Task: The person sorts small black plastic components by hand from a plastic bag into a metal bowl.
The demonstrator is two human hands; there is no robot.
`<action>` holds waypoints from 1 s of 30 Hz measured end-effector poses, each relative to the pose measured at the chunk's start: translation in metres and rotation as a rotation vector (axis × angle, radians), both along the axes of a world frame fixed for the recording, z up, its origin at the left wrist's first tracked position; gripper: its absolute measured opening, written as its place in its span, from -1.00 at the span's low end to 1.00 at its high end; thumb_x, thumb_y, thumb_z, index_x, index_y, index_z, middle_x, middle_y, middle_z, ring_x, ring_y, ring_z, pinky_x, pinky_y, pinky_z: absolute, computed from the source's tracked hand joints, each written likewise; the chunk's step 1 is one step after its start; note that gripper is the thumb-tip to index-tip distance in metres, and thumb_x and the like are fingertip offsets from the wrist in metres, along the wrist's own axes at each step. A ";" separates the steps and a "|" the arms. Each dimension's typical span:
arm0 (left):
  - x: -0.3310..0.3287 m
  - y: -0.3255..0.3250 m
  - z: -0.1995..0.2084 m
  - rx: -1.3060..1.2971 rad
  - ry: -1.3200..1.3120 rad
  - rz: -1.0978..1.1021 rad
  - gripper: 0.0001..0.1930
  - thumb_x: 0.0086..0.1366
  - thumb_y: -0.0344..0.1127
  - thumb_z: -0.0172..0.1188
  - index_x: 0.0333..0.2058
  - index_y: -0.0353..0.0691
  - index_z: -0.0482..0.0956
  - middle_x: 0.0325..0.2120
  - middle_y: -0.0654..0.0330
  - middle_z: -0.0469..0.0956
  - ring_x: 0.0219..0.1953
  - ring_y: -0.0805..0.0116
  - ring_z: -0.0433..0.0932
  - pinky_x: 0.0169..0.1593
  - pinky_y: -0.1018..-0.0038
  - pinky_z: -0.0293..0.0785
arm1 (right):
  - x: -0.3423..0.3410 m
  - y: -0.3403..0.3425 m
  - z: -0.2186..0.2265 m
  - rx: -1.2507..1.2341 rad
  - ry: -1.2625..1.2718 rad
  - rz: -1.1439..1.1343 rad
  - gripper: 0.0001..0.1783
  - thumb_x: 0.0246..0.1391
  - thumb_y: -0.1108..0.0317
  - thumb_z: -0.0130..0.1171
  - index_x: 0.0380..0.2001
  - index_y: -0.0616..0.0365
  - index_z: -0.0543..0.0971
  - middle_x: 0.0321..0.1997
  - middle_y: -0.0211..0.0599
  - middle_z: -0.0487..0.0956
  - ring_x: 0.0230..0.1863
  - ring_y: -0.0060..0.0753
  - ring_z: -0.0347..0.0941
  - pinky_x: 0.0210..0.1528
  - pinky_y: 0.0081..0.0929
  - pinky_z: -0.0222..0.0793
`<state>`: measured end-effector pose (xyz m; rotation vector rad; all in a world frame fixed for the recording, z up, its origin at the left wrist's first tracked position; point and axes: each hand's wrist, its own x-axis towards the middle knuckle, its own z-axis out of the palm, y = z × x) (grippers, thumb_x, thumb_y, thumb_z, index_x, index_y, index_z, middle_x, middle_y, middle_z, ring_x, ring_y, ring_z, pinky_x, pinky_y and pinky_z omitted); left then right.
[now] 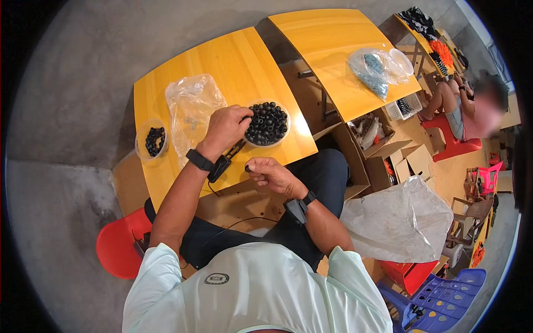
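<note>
A clear round tub [288,126] full of black beads [266,123] stands near the right edge of the yellow table. My left hand [226,129] is at the tub's left rim, its fingertips pinched together beside the beads; what they hold is too small to make out. Just past the table's front edge, my right hand [273,175] is closed, with a small black bead [247,168] between thumb and forefinger. A black tool [235,149] lies on the table beneath my left wrist, partly hidden. Black straps with small devices circle both wrists.
On the yellow table [227,61] lie a crumpled clear bag [194,105] and a second tub [162,151] with fewer black pieces. Another table holds a bag of bluish pieces [373,69]. Open cardboard boxes [383,166] and a white sack [402,222] are at right; a person [472,108] sits beyond.
</note>
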<state>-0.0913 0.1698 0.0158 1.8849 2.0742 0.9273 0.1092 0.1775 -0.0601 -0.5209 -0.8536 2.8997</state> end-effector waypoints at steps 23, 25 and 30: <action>0.010 0.017 -0.008 -0.165 0.022 0.018 -0.77 0.16 -0.36 0.23 -0.19 -0.22 0.68 -0.47 -0.03 0.64 -0.38 0.07 0.64 -0.25 0.26 0.55 | -0.002 0.002 -0.009 -0.003 -0.054 -0.060 -0.88 0.24 0.24 0.24 -0.35 -0.02 0.56 -0.56 -0.74 0.29 -0.55 -0.80 0.08 -0.51 -0.74 -0.05; 0.012 0.018 -0.008 -0.211 0.061 0.005 -0.78 0.16 -0.36 0.22 -0.21 -0.21 0.68 -0.40 -0.05 0.66 -0.29 -0.02 0.65 -0.16 0.18 0.57 | -0.002 0.002 -0.007 0.009 -0.068 -0.059 -0.88 0.23 0.23 0.25 -0.34 -0.01 0.57 -0.54 -0.74 0.30 -0.54 -0.81 0.09 -0.51 -0.74 -0.03; 0.013 0.019 -0.002 -0.277 -0.058 0.046 -0.80 0.16 -0.30 0.24 -0.24 -0.20 0.69 -0.41 -0.05 0.66 -0.28 -0.04 0.64 -0.12 0.17 0.56 | -0.002 0.001 -0.012 0.010 -0.071 -0.076 -0.87 0.23 0.22 0.25 -0.33 0.00 0.57 -0.53 -0.74 0.31 -0.53 -0.81 0.11 -0.51 -0.75 -0.03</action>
